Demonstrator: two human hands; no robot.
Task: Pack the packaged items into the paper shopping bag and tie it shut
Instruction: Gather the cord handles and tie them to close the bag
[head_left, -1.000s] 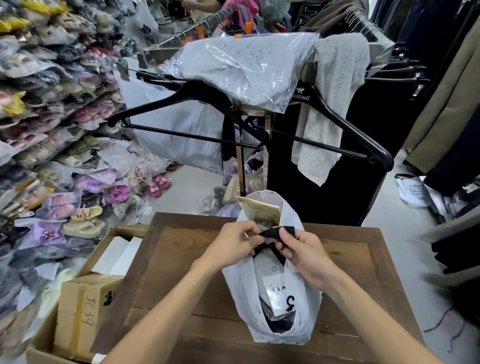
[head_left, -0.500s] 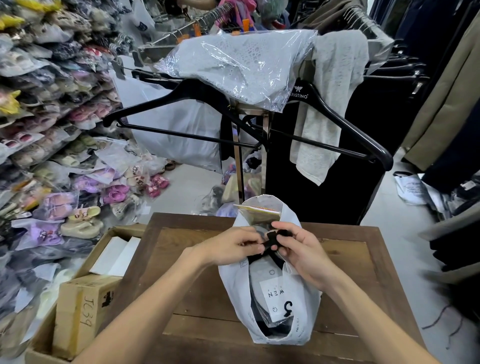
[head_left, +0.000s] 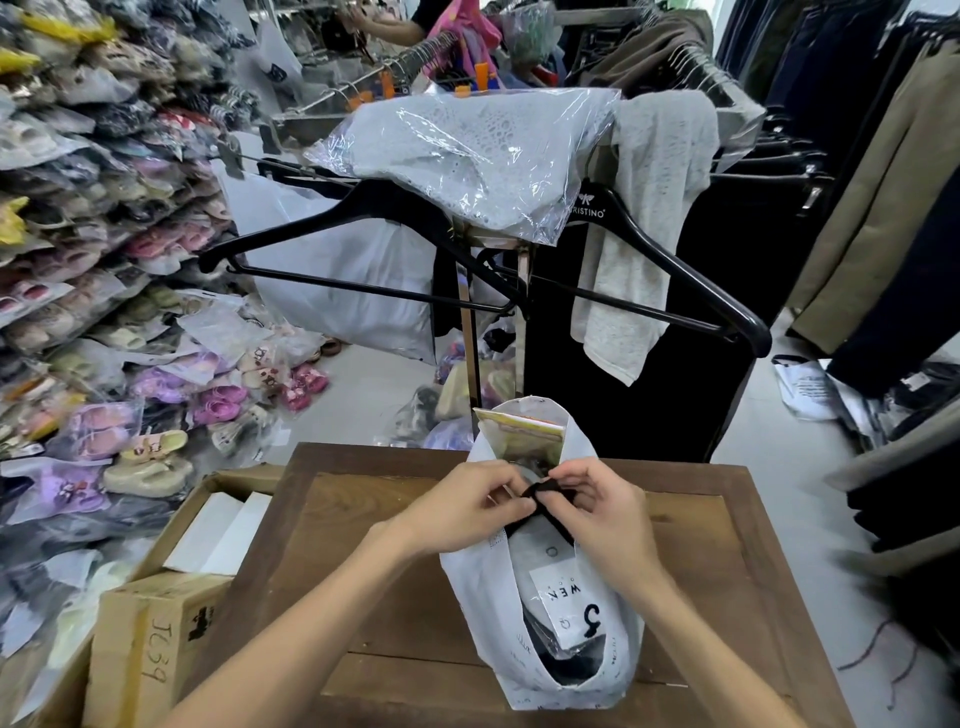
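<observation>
Both hands, left hand (head_left: 467, 506) and right hand (head_left: 597, 512), pinch the black ribbon (head_left: 545, 491) at the bag's (head_left: 483, 597) twelve o'clock, tying; next, pull tight.

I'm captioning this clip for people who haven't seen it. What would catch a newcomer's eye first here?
First, the two hands, left hand and right hand, pinching a black ribbon over the white bag on the wooden table. Behind it, a black hanger and a plastic-wrapped garment loom; bagged sandals pile up at left.
</observation>
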